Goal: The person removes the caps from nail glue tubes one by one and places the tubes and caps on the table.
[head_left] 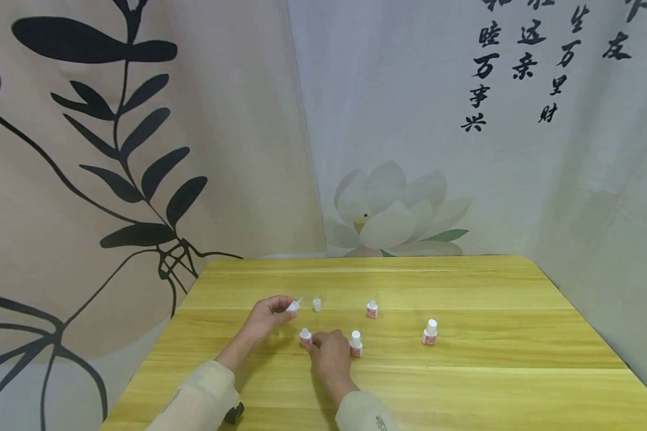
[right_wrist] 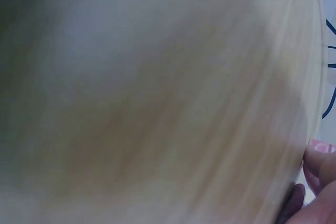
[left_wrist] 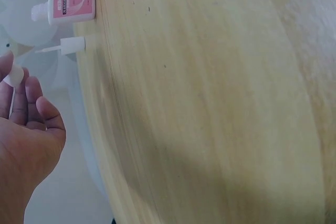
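Observation:
In the head view my left hand (head_left: 272, 314) pinches a white brush cap (head_left: 293, 306) between thumb and fingers, its thin brush tilted up. The left wrist view shows the same cap at my left fingertips. My right hand (head_left: 331, 358) grips a small bottle (head_left: 305, 339) with a pink label, standing on the table; its neck is bare in the left wrist view. A second brush cap (left_wrist: 72, 45) stands beside that bottle, brush upward. Close to the right hand's other side stands a capped bottle (head_left: 356, 345). The right wrist view shows only part of my right hand and the bottle's label.
Further back on the wooden table (head_left: 490, 389) is a bottle (head_left: 372, 310) with a short white top. A taller capped bottle (head_left: 430, 334) stands to the right. Behind the table's far edge hangs a printed curtain (head_left: 248, 149).

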`<state>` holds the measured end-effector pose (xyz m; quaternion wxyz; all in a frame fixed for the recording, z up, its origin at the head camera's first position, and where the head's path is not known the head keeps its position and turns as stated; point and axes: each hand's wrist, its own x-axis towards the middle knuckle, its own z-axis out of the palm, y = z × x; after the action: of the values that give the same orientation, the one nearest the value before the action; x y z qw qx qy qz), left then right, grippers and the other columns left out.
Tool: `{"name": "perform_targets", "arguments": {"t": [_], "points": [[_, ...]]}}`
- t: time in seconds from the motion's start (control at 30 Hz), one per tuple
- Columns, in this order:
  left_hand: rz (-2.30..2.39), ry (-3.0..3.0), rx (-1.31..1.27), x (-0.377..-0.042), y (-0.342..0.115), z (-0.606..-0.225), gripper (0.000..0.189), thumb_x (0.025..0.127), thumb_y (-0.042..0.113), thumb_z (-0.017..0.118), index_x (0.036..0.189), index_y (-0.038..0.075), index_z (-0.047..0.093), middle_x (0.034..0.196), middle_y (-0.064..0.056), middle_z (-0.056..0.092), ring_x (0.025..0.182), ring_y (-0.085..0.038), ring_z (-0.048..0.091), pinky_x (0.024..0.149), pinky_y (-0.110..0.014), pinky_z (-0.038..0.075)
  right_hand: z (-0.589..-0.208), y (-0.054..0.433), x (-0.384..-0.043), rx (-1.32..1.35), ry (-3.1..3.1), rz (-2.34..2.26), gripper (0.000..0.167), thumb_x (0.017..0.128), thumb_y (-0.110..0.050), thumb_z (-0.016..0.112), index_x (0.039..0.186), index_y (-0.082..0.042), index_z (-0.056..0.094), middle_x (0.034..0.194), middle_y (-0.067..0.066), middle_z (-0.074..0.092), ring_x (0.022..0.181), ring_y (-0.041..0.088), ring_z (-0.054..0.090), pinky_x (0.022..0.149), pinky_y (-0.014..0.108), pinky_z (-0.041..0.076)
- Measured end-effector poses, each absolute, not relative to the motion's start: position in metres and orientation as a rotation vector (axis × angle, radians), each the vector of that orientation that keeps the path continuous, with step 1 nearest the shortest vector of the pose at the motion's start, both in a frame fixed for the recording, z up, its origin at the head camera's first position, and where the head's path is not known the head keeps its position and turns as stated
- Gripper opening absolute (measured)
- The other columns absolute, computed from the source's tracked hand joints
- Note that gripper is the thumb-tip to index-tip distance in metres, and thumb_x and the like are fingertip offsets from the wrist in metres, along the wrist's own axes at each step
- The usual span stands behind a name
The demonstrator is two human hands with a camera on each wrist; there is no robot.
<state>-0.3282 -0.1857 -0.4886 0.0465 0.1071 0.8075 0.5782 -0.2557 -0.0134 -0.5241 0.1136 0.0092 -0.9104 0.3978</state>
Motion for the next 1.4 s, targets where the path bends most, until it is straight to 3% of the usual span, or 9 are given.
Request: {"name": "perform_targets", "arguments": {"t": [0.6,0.9,1.4], "points": [[1.774,2.460,0.332,-0.3288,-0.1849,-0.4902,0.024,0.091,0.012,0.072,0.114,0.006,0.068,0.106,-0.007,0.068,0.099,-0.021,0.059,0.086,-0.037,0.051,-0.5225,-0.0135,-0.2529,0.023,-2.664,1.153,0.012,0.084,-0.024,0.078,0.086,-0.012,0.078,0.077,-0.001,0.054,0.077,0.016,0.048,0.072,0.037,0.044],[1.765,2.499,0.339,-0.3292,-0.1845,-0.4906,0.021,0.091,0.013,0.073,0.110,0.006,0.069,0.102,-0.006,0.065,0.097,-0.023,0.056,0.079,-0.035,0.050,-0.5224,-0.0133,-0.2528,0.017,-2.661,1.165,0.011,0.084,-0.024,0.078,0.086,-0.013,0.078,0.078,-0.001,0.054,0.077,0.016,0.048,0.072,0.037,0.043],[1.797,2.470,0.312,-0.3283,-0.1826,-0.4899,0.027,0.093,0.008,0.069,0.119,0.003,0.067,0.104,-0.008,0.065,0.095,-0.020,0.057,0.088,-0.049,0.050,-0.5251,-0.0142,-0.2549,0.020,-2.672,1.152,0.011,0.085,-0.023,0.077,0.087,-0.013,0.078,0.077,-0.002,0.055,0.077,0.016,0.048,0.072,0.036,0.044]]}}
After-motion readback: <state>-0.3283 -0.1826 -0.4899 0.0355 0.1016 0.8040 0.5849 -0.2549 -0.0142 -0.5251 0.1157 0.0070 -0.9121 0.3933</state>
